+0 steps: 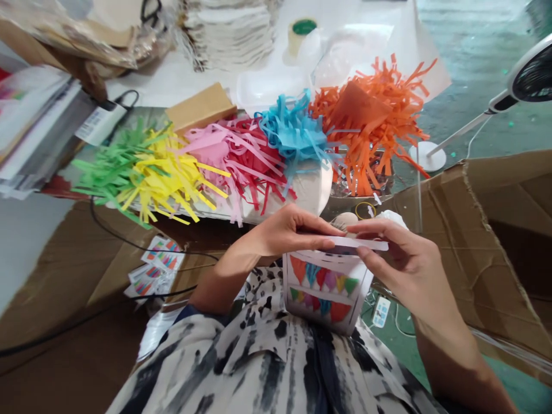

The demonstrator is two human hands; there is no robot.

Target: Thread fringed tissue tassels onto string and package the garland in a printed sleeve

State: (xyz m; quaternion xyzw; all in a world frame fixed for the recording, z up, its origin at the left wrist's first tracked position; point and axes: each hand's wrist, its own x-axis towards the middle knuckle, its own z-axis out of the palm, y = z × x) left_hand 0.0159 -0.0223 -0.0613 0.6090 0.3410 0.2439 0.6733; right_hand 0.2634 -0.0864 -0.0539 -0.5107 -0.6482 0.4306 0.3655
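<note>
Green fringe bundle point(112, 167) at worktop's left end, then yellow point(166, 172), pink point(224, 152), blue point(293, 129), orange point(371, 118) toward right end. Below worktop's front edge, your left hand point(284, 230) pinches top flap of printed card packet point(328, 287); your right hand point(405, 259) grips same flap's right end, fingers closed.

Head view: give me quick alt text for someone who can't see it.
Both hands, the left hand and the right hand, pinch the top flap of a small white packet printed with coloured bunting, held over the person's lap. Behind it on the table lie fringed paper bundles in green, yellow, pink, blue and orange.
</note>
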